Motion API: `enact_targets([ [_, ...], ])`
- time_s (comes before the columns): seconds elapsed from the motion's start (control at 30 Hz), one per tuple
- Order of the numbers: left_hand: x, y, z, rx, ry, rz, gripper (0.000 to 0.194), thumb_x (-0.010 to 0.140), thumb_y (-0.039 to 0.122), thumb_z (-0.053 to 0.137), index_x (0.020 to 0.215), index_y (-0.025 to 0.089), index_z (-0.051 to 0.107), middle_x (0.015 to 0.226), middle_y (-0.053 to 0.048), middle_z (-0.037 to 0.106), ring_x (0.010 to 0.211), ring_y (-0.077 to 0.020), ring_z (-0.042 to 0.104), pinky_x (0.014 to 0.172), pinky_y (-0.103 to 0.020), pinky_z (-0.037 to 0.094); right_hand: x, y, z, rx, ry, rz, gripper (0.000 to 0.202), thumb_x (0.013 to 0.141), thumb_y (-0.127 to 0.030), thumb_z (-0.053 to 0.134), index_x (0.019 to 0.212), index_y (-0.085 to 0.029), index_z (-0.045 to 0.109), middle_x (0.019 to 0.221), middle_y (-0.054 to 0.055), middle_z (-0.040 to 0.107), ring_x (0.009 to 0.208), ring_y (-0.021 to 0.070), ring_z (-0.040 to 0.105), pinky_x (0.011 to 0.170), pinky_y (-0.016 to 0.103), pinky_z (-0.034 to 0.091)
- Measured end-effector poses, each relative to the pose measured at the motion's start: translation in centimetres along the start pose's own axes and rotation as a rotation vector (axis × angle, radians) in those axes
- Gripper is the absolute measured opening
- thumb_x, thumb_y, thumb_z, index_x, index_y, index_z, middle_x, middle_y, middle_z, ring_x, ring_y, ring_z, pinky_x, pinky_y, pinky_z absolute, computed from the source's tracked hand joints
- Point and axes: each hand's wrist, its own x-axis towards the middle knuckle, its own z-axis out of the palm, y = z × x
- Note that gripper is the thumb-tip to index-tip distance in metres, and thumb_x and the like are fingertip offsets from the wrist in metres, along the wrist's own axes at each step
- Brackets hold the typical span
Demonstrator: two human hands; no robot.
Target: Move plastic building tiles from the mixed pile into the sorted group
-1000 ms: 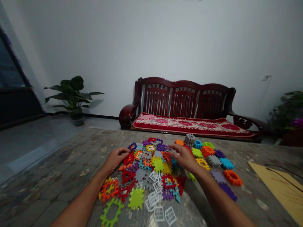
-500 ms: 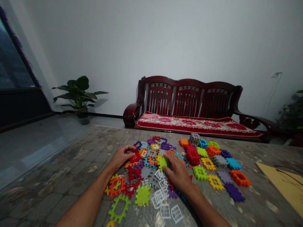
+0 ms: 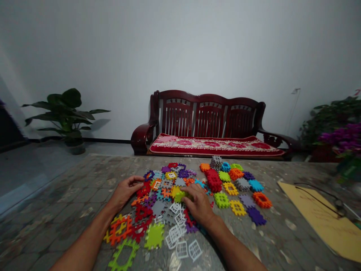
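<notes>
Colourful interlocking plastic pieces lie in a loose heap on the table [image 3: 93,180]. At the heap's left edge, my left hand [image 3: 128,191] rests with fingers curved and apart beside a red piece [image 3: 144,190]; nothing shows in its grasp. My right hand [image 3: 197,201] is over the heap's right side, its thumb and fingers closed on a lime green piece [image 3: 179,196]. White window frames [image 3: 174,235] lie nearer me, beside a flat lime square [image 3: 154,236]. Right of my right hand are pieces grouped by colour, among them a red stack [image 3: 213,181] and a grey stack [image 3: 216,162].
A yellow sheet [image 3: 318,218] with dark-framed glasses [image 3: 321,203] on it lies at the right. Beyond the table stands a dark red wooden bench [image 3: 208,116] with a patterned red cover [image 3: 217,146]. A potted plant [image 3: 67,114] is at the back left.
The view has turned to the right, so more of the yellow sheet, the glasses and purple flowers show. Both hands keep about the same places at the heap.
</notes>
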Motion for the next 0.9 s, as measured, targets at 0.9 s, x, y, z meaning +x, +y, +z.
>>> enact_targets([
  [0.9,0.1,-0.4,0.2,-0.063,0.19,0.097,0.04,0.058,0.049,0.074,0.079,0.016,0.068,0.072,-0.002,0.07,0.065,-0.0178,0.064,0.064,-0.029,0.052,-0.4,0.7,0.7,-0.206,-0.072,-0.116,0.031,0.099,-0.033,0.045,0.122,-0.025,0.064,0.126,0.007,0.065,0.122,0.0255,0.053,0.107,0.049,0.038],
])
